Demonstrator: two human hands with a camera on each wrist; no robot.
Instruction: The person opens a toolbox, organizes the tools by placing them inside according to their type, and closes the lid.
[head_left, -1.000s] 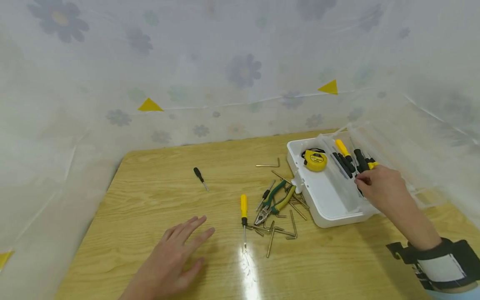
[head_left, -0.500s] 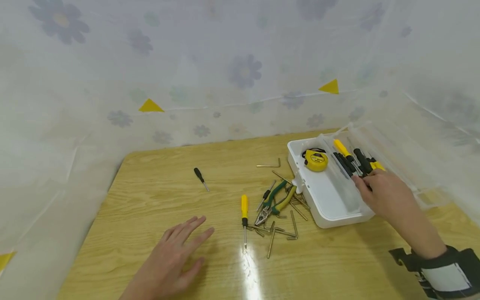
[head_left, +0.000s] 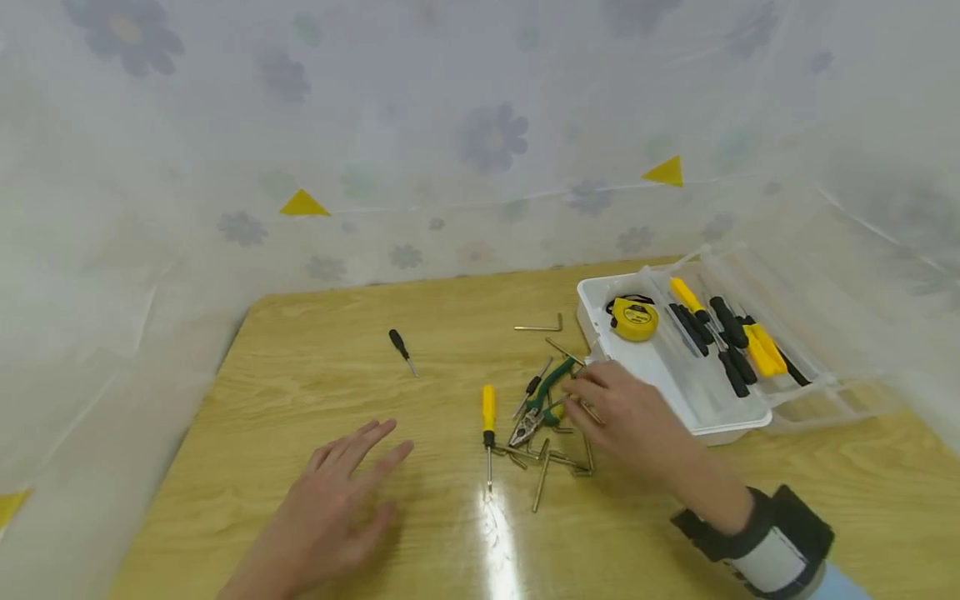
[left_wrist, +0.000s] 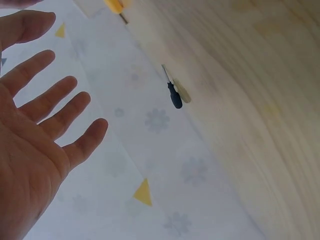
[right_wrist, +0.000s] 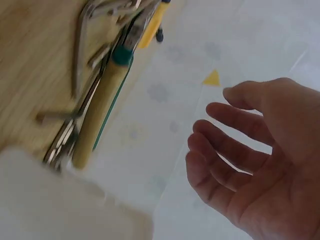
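Note:
My right hand (head_left: 626, 417) is over the pliers' right handle, fingers loosely bent. The right wrist view shows nothing between its thumb and fingers. Green-and-tan pliers (head_left: 531, 423) lie among several brass-coloured hex keys (head_left: 542, 475); the hand hides part of a handle and some keys. My left hand (head_left: 322, 504) hovers by the table's front with fingers spread, holding nothing. To its right lies a yellow-handled screwdriver (head_left: 489, 417). A small black screwdriver (head_left: 401, 346) lies farther back on the table, also seen in the left wrist view.
A white toolbox (head_left: 600, 304) stands at the right with its clear lid (head_left: 810, 325) folded back. Inside are a yellow tape measure (head_left: 633, 321) and several screwdrivers (head_left: 727, 321). One hex key (head_left: 540, 327) lies apart near the box. Patterned sheeting (head_left: 480, 150) hangs behind the table.
My right hand has left the screwdriver compartment and moved left to above the pliers. A black-handled screwdriver now shows where the hand was. The left hand has shifted only slightly.

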